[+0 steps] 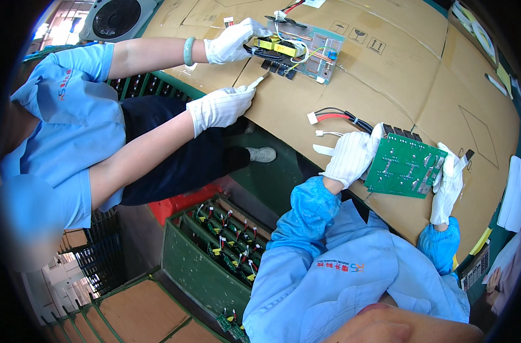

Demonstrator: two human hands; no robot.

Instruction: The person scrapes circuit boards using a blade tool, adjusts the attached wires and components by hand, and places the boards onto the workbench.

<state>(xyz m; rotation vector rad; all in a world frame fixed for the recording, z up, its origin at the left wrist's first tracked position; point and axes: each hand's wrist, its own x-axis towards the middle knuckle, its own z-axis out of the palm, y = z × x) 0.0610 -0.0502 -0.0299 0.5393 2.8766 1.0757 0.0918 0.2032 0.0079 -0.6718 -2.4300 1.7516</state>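
Note:
A green circuit board (406,166) is held up over the cardboard-covered bench, its solder side facing me. My left hand (351,157), in a white glove, grips the board's left edge. The white-gloved right hand (448,186) is closed at the right edge. A slim pale tool with a dark end (465,160) sticks out by the right fingers; its kind is unclear. Black parts (402,133) line the board's far edge. Red and black wires with a white connector (335,116) trail onto the cardboard at its left, beside a smaller white plug (320,133).
Across the bench, a co-worker's gloved hands (223,106) work with a pale tool at another circuit board (317,54). Below left stands a green crate (206,268) of wired boards. A fan-like grey unit (116,18) is at the far left; papers (510,194) lie at right.

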